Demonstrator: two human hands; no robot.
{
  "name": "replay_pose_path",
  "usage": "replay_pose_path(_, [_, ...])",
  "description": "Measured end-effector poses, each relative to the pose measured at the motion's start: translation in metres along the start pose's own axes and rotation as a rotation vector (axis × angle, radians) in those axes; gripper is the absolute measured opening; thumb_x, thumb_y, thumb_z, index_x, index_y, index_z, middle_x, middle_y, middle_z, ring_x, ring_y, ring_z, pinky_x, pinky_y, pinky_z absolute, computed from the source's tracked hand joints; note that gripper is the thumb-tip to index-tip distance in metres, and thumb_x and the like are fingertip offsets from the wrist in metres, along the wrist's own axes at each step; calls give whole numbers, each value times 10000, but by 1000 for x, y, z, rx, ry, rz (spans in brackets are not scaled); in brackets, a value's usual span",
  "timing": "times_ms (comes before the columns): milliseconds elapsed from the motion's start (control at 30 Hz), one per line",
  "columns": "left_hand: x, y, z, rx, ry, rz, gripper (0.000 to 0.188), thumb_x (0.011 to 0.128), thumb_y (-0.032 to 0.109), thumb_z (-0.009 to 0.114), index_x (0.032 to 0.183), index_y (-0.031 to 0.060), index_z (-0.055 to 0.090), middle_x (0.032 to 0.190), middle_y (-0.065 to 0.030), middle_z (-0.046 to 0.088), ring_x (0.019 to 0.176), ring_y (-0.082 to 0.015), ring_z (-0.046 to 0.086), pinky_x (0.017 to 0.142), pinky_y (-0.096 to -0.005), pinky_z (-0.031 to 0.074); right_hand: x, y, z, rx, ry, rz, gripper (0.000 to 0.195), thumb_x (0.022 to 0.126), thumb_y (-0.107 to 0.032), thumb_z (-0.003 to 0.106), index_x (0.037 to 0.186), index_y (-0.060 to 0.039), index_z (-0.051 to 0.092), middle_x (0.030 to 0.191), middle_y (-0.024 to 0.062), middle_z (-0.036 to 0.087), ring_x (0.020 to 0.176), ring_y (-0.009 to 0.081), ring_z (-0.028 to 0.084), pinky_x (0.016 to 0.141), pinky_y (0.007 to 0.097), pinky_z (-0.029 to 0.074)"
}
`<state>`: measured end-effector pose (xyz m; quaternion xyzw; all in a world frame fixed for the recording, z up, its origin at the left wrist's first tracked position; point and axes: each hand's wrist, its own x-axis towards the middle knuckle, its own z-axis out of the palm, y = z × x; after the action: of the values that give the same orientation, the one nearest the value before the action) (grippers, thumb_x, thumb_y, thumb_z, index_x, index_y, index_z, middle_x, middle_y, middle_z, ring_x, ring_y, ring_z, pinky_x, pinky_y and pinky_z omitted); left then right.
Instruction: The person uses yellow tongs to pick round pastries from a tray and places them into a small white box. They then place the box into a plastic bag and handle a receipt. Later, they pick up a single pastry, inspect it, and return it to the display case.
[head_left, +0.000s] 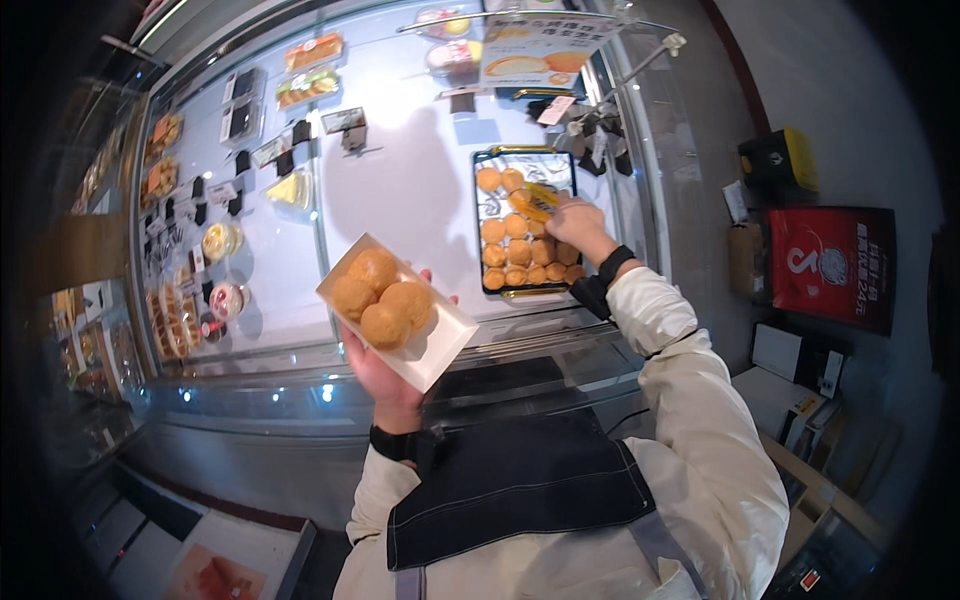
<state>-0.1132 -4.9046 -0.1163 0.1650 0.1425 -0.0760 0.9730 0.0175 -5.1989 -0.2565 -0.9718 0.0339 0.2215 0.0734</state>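
My left hand supports an open rectangular paperboard box from below, tilted in front of me. Several round golden cream puffs sit in it, with bare white bottom at the lower right end. Over on the right, my right hand reaches into a dark tray lined with foil. Between its fingers is a yellow printed piece of film or paper, held against the puffs at the tray's upper part. Rows of puffs fill the tray's nearer part. Whether a puff is gripped through the yellow piece, I cannot tell.
A glass display case surrounds the tray, its metal front rail nearest me. A cake slice, small round cakes and packaged pastries stand left. A printed sign and metal rod rise behind the tray.
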Motion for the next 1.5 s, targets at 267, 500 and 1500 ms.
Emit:
replay_pose_path(267, [5,6,1,-38,-55,-11,659,966,568,284,1467,141,283,1422,-123,395,1331,-348,384,1066,-636,317,-58,14,-80,400,31,17,586,765,-265,754,1253,-43,516,1022,134,662,896,240,650,811,329,484])
replay_pose_path(500, [16,-6,18,35,170,76,687,974,573,252,1451,79,281,1406,-229,411,1288,-352,444,1079,-463,376,-211,-75,-172,545,-47,-369,631,743,-236,773,1283,-90,481,991,102,610,899,308,636,727,366,518])
replay_pose_path(1500, [6,-8,-13,46,180,-47,669,980,542,303,1449,66,284,1398,-231,411,1287,-365,432,1075,-480,372,-135,-21,-164,338,279,-171,631,697,-256,791,1251,-127,516,909,84,626,844,303,636,706,408,488])
